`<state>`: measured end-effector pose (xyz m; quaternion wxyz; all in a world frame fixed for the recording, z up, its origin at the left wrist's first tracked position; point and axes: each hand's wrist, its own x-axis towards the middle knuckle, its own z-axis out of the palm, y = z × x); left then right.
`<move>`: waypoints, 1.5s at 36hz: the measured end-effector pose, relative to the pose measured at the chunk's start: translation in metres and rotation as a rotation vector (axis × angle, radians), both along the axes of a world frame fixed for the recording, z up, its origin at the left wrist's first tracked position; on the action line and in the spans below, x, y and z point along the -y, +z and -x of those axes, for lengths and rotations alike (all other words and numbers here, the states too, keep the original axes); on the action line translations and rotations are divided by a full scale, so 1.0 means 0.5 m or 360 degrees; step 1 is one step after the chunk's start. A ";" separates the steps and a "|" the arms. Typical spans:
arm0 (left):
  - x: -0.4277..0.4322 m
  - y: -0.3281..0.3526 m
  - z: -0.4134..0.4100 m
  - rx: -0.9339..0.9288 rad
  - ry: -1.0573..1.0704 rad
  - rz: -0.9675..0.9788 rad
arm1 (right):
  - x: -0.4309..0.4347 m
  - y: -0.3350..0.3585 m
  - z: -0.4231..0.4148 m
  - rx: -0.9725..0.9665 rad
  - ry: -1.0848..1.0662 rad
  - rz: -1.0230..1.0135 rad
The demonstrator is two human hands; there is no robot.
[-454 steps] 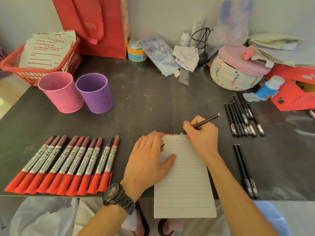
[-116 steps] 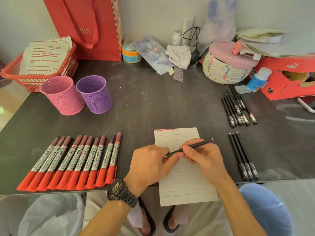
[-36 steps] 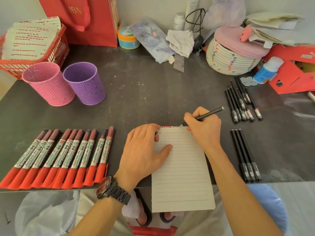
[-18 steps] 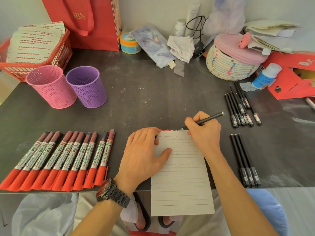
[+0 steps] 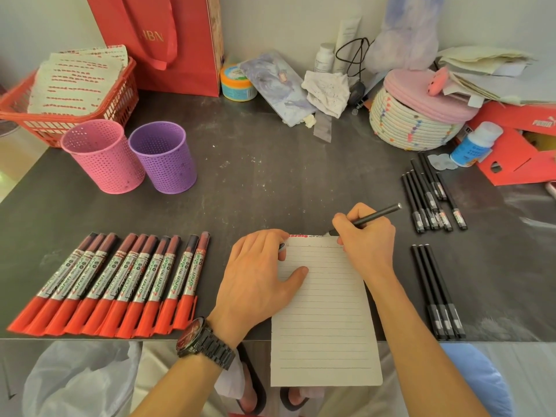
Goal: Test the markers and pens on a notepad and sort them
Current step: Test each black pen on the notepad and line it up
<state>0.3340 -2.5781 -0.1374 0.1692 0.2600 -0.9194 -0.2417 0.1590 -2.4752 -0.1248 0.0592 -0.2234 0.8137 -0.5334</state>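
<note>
Right hand (image 5: pixel 365 236) grips black pen (image 5: pixel 379 214), tip at top edge of notepad (image 5: pixel 325 311), 6 o'clock; left hand (image 5: pixel 258 278) flat on pad, fingers relaxed; pad header unreadable, bottom overhangs table (image 5: pixel 270 176); red markers (image 5: pixel 120 278) 8 o'clock, print blurred; bag (image 5: pixel 156 37) "HBN" 11 o'clock; box (image 5: pixel 511 145) "PUMA" 2 o'clock.

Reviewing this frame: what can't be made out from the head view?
Head view:
- Marks from the pen in the right hand: too faint.
- Small object at notepad top: covered by left hand fingers.
- Bottom of the purple cup: hidden by its wall.
- Print on the markers: too small.
</note>
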 end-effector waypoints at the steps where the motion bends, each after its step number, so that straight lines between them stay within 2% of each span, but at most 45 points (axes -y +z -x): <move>1: 0.000 0.001 0.000 -0.0004 0.0001 0.0000 | 0.000 -0.001 0.000 0.0003 -0.0009 0.0013; 5: 0.000 0.006 -0.002 -0.0001 -0.0011 -0.0009 | -0.001 -0.001 0.001 0.0023 -0.0076 0.0167; 12: -0.001 0.010 -0.003 0.0019 -0.0016 -0.0030 | -0.014 0.028 -0.011 0.0259 -0.0180 0.0496; 15: 0.001 0.011 -0.005 0.0005 -0.0028 -0.0059 | -0.028 0.041 -0.023 0.0346 -0.0100 0.0598; 20: -0.004 0.018 -0.009 -0.0112 0.0008 -0.0067 | -0.071 0.057 -0.055 0.0738 0.0219 0.0869; 22: -0.008 0.023 -0.013 -0.0189 0.0019 -0.0062 | -0.085 0.052 -0.070 0.0801 0.0251 0.0892; 26: -0.012 0.028 -0.023 -0.0279 -0.0078 -0.0155 | -0.103 0.025 -0.085 0.0766 0.0147 0.0895; 32: -0.006 0.022 -0.024 -0.0108 -0.0146 -0.0173 | -0.096 0.022 -0.088 0.0605 0.0216 0.0870; 36: -0.004 0.016 -0.025 -0.0084 -0.0132 -0.0230 | -0.105 0.019 -0.088 0.0670 0.0299 0.0976; 42: 0.003 0.008 -0.024 -0.0207 -0.0074 -0.0437 | -0.104 0.021 -0.088 0.0772 0.0312 0.1039; 54: 0.006 0.012 -0.025 -0.0275 -0.0138 -0.0347 | -0.106 0.015 -0.088 0.0647 0.0362 0.0868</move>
